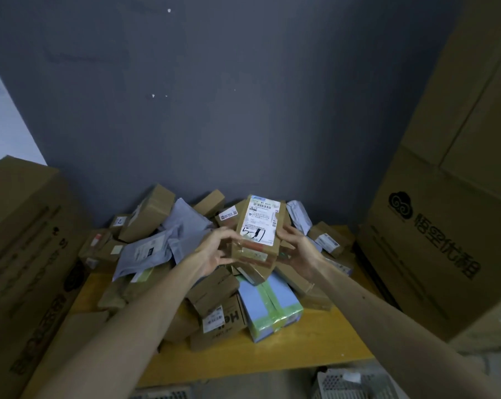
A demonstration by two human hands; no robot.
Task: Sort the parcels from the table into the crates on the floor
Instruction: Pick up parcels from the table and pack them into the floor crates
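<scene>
"While I tilt its label up toward my eyes, the labelled parcel [259, 226] stands clasped between both my hands at the top of the heap [168, 249], dead centre over the yellow table [286, 357]."

"Who has hold of which side?"

"My left hand [214, 251] takes the 9 o'clock edge, fingers curled round the lower corner. My right hand [296, 249] wraps the 3 o'clock edge. Neither is spread wide. I use two hands because I want the printed face square to me."

"What does the label say?"

"Barcode at 12 o'clock of the sticker, a black handwritten mark at 6 o'clock. It may be a number, but it is too blurred to read. That mark, I reckon, decides the crate."

"And the crates?"

"On the floor past the table's near edge: a white crate [344, 383] at 5 o'clock, the rim of a second crate [165, 395] at 7 o'clock. A left carton [22, 240] and a right carton [445, 226] wall the table in."

"How far along?"

"Early, by my reckoning. Brown boxes and grey mailers lie piled high, with a blue box [272, 306] taped in green at 6 o'clock of the heap. Loose parcels beneath could slide when this one leaves."
</scene>
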